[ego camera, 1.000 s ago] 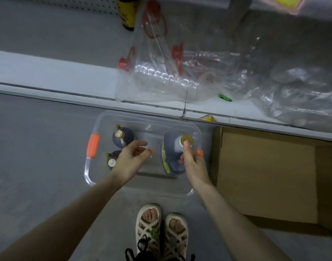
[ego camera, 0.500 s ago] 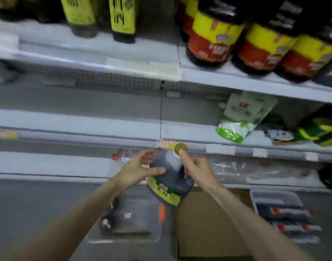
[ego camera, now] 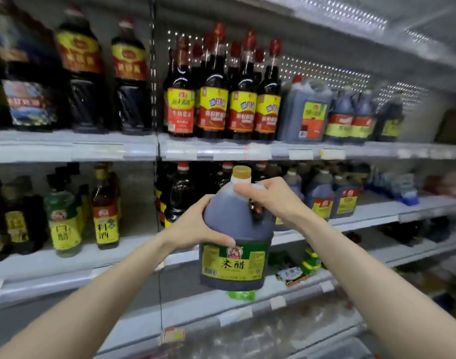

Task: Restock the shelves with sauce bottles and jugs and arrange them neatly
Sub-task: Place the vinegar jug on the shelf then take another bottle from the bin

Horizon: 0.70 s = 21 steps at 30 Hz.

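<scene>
shelves (ego camera: 92,149) behind; left hand (ego camera: 193,226) cups jug (ego camera: 237,224) side, right hand (ego camera: 270,200) its handle

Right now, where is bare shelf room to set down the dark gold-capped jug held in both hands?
For the dark gold-capped plastic jug, the middle shelf has two bare patches: between the yellow-labelled amber bottle and the dark red-capped bottles, and right of the small dark yellow-labelled jugs, before the blue packs. The upper shelf is packed.

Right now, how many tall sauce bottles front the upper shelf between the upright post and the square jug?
4: leftmost bottle, second bottle, third bottle, rightmost bottle beside the square jug. More red-capped bottles stand partly hidden behind.
</scene>
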Each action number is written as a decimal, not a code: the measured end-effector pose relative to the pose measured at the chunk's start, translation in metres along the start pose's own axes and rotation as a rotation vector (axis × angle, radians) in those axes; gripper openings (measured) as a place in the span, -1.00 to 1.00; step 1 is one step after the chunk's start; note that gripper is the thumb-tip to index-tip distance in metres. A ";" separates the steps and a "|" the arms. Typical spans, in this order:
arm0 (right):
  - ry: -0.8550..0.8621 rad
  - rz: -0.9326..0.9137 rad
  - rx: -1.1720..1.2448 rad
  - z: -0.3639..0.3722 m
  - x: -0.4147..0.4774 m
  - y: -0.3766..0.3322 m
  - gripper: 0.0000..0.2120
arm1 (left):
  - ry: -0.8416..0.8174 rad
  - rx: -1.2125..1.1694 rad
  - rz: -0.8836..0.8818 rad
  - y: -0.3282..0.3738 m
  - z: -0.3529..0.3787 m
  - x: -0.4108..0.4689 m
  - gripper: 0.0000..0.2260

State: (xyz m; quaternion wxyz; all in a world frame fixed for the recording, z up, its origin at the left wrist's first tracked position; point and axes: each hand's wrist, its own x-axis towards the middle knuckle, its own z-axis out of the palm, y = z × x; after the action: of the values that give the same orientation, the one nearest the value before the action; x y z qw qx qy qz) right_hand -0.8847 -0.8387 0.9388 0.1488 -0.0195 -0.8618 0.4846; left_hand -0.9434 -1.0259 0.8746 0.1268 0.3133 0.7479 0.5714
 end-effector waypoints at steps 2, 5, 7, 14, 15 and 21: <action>0.035 -0.015 0.016 -0.035 -0.003 -0.019 -0.54 | 0.008 0.047 0.067 0.036 0.008 0.014 -0.22; 0.103 -0.045 0.041 -0.092 -0.014 -0.036 -0.58 | 0.006 0.081 0.148 0.086 0.030 0.037 -0.22; 0.113 -0.063 0.024 -0.125 -0.022 -0.038 -0.51 | 0.014 0.098 0.197 0.111 0.051 0.049 -0.23; 0.226 -0.036 -0.035 -0.269 -0.060 -0.005 -0.55 | 0.023 0.149 0.329 0.181 0.183 0.097 -0.12; 0.240 -0.036 -0.043 -0.293 -0.067 0.003 -0.49 | 0.018 0.150 0.339 0.191 0.206 0.103 -0.16; 0.302 -0.049 -0.086 -0.434 -0.109 0.034 -0.49 | -0.041 0.100 0.406 0.255 0.342 0.149 -0.29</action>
State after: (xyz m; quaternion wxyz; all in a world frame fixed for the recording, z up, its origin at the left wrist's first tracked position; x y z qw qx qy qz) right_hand -0.6651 -0.4798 1.0955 0.2875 -0.0774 -0.8499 0.4349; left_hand -0.7885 -0.6312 1.0305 0.0082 0.4751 0.6941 0.5409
